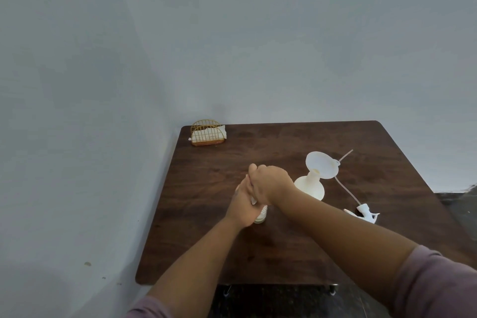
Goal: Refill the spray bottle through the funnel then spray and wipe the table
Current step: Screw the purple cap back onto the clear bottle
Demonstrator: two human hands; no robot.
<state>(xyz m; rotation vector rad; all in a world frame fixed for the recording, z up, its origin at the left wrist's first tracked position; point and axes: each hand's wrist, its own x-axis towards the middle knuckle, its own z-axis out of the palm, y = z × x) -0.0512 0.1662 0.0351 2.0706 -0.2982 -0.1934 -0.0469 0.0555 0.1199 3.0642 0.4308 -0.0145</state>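
Both hands clasp a small clear bottle (260, 214) on the dark wooden table (206, 240): left hand (244, 205) curled round its body, right hand (268, 183) gripping its hidden top. Beyond, a white funnel (322, 164) sits in the white flask-shaped spray bottle (309, 186); the detached trigger head (365, 212) lies right.

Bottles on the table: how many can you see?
2. The spray bottle with the funnel stands right of centre; a small bottle stands mostly hidden under both hands.
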